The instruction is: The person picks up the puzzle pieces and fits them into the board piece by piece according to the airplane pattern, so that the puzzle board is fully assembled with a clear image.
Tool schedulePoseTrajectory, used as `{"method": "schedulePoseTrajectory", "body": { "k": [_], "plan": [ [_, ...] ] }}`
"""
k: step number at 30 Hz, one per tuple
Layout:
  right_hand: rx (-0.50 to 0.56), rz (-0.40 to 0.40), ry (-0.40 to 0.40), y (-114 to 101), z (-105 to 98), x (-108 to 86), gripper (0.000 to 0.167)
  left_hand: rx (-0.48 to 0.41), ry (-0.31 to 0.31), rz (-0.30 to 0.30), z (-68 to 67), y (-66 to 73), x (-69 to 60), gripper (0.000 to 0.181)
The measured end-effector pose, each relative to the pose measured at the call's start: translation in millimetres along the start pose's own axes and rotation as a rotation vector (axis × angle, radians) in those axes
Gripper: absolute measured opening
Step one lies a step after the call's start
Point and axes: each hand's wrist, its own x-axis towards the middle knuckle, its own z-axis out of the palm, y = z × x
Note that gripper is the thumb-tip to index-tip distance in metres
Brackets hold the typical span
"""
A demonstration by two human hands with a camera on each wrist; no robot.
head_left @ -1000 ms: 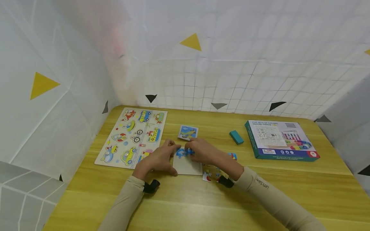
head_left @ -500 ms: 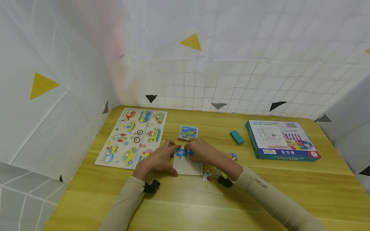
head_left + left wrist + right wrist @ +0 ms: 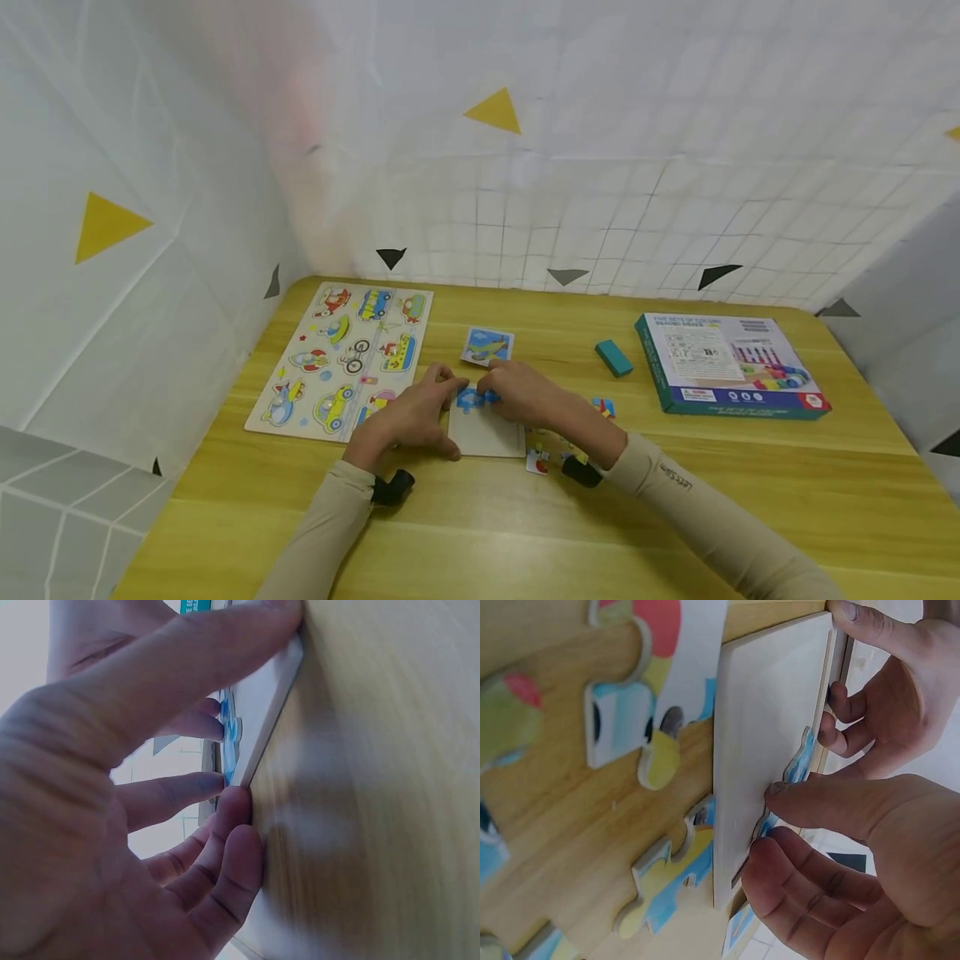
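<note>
A small pale wooden puzzle tray [image 3: 487,435] lies flat on the table in the head view. My left hand [image 3: 412,415] grips its left side, thumb at the near corner and fingers along the edge; the index fingertip reaches the far corner. One blue jigsaw piece [image 3: 470,400] sits at the tray's far left. Beside it my right hand [image 3: 528,396] pinches another blue jigsaw piece [image 3: 765,825] between thumb and fingers, at the tray's far edge. Fingers hide most of that piece. Loose jigsaw pieces [image 3: 667,877] lie right of the tray, partly hidden by my right forearm in the head view.
Behind the tray lies a picture card [image 3: 489,344] showing an airplane. A vehicle peg puzzle board [image 3: 341,367] is at the left. Farther right are a teal block [image 3: 614,357] and a flat toy box [image 3: 735,367]. White sheeting [image 3: 585,192] stands behind the table.
Both hands stay almost still at the tray. My right hand shifts very slightly left at the far edge, still holding the blue jigsaw piece.
</note>
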Motion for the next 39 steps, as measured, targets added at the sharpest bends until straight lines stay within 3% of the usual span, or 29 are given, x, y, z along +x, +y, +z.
{"method": "schedulePoseTrajectory", "body": {
  "k": [15, 24, 30, 39],
  "plan": [
    [0.033, -0.002, -0.007, 5, -2, 0.4, 0.024, -0.03, -0.012, -0.015, 1.4, 0.4, 0.4, 0.104],
    [0.018, -0.034, 0.043, 8, -11, -4.6, 0.025, -0.018, -0.01, -0.028, -0.6, 1.5, 0.9, 0.104],
    [0.025, -0.005, 0.063, 7, -22, -19.8, 0.023, -0.01, -0.003, -0.007, 0.4, 1.1, 0.8, 0.105],
    [0.015, 0.037, 0.111, 17, -24, -49.1, 0.023, -0.016, -0.007, -0.029, 0.4, 1.2, 0.4, 0.106]
  ]
}}
